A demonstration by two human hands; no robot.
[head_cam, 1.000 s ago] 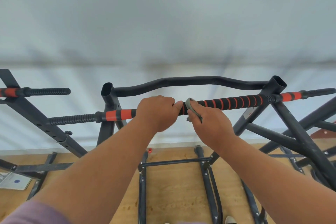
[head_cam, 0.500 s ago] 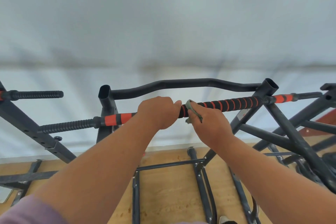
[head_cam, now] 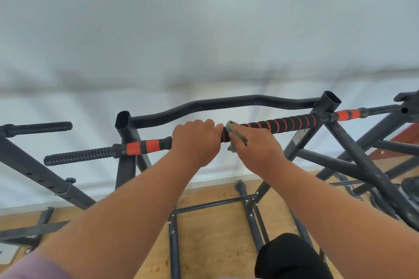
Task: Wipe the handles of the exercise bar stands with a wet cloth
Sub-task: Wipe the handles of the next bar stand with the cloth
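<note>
Over the last 1 second my hands have barely shifted along the foam handle (head_cam: pixel 281 125); mostly the view has swung, so the stand now sits lower and further right in frame. My left hand (head_cam: pixel 196 140) keeps its grip wrapped around the handle at frame centre, steadying it. My right hand (head_cam: pixel 254 146) still pinches the grey cloth (head_cam: pixel 233 132) against the handle just beside it. I judge the black-and-orange stretch toward the right upright (head_cam: pixel 317 120) remains unwiped.
</note>
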